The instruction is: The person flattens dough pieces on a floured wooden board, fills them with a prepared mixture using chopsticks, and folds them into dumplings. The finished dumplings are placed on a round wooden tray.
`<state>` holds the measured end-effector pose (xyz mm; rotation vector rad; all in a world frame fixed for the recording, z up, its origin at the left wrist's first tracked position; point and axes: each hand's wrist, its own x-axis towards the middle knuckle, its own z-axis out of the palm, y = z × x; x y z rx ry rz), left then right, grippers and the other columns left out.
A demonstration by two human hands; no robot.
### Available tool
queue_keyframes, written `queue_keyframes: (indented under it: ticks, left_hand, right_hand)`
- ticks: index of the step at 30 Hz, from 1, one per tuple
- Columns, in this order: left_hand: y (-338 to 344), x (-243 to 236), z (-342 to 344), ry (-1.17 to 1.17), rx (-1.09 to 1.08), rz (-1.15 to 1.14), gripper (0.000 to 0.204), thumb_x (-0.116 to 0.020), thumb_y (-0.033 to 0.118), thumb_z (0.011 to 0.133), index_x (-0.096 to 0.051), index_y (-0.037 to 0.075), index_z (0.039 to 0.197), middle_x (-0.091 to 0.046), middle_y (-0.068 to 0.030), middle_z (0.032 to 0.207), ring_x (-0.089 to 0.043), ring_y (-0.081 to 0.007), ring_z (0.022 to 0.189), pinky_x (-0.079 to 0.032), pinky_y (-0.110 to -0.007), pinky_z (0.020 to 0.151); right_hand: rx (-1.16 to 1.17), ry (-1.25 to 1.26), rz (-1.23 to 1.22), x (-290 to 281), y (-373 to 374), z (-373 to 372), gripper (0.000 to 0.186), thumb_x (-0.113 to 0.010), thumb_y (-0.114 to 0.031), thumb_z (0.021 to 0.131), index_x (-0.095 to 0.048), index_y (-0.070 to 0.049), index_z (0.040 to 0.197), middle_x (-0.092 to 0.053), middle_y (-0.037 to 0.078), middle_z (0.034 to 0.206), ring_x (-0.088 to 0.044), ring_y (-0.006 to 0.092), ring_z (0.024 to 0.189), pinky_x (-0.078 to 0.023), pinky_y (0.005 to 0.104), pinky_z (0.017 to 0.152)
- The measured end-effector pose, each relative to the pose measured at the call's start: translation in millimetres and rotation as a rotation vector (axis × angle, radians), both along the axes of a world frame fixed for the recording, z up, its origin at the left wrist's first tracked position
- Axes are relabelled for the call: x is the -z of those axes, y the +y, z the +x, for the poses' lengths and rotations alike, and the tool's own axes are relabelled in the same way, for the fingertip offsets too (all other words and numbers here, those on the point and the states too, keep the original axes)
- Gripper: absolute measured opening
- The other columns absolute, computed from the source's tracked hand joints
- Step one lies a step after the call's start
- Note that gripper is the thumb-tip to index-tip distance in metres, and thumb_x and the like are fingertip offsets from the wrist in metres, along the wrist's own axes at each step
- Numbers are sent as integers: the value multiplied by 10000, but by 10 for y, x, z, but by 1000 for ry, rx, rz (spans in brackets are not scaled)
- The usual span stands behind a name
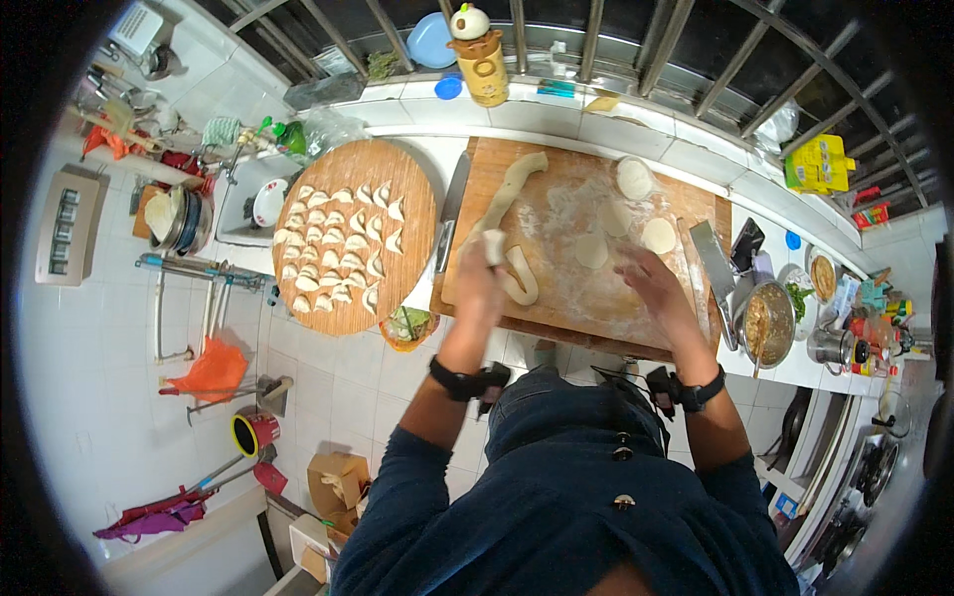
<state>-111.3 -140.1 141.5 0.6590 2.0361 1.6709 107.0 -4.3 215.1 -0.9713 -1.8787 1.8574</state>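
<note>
My left hand (479, 273), slightly blurred, is closed around a pale piece of dough (493, 241) at the left side of the floury wooden board (566, 308). A long dough rope (522, 174) curves across that side, with a bent section beside my hand. My right hand (646, 283) is over the board's right half, fingers apart, just below several pale flat dough rounds (658, 235). A wooden rolling pin (693, 273) lies along the right side, beside a metal blade (714, 263). A long knife (454, 199) lies between this board and the round board.
The round board (397, 159) holds several rows of folded dumplings. At right are a bowl of filling (757, 318), greens (798, 298), a phone (747, 238) and jars. A sink (240, 223) is at left; a yellow bottle (483, 74) stands on the barred window's ledge.
</note>
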Motion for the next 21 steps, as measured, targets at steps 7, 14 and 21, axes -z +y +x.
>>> queue_keyframes:
  ticks: [7,14,21]
  left_hand:
    - [-1065,401,-1247,448,-202,-526,213,-609,97,829,-611,-54,979,-596,-216,853,-552,-354,842,-435,-404,777]
    - [-1090,665,-1320,654,-253,-491,211,-628,74,787,-615,-34,967,-614,-205,874,-575,-372,847,-460,-406,757]
    - [-1002,537,-1249,573,-386,-572,324,-665,94,763,-570,-21,1050,-628,-208,883,-598,-376,752,-482,-419,680]
  right_hand:
    - [-2,-296,-2,529,-101,457,272,-562,-149,896,-587,-1,1124,-599,66,1054,-537,135,976,-412,259,867]
    - [-25,-123,-133,740,-187,588,280,-567,-138,890,-578,23,1120,-612,57,1005,-542,120,942,-423,250,850]
    - [18,-165,-120,790,-124,639,222,-581,-141,897,-597,2,1066,-587,10,1003,-532,93,902,-429,234,811]
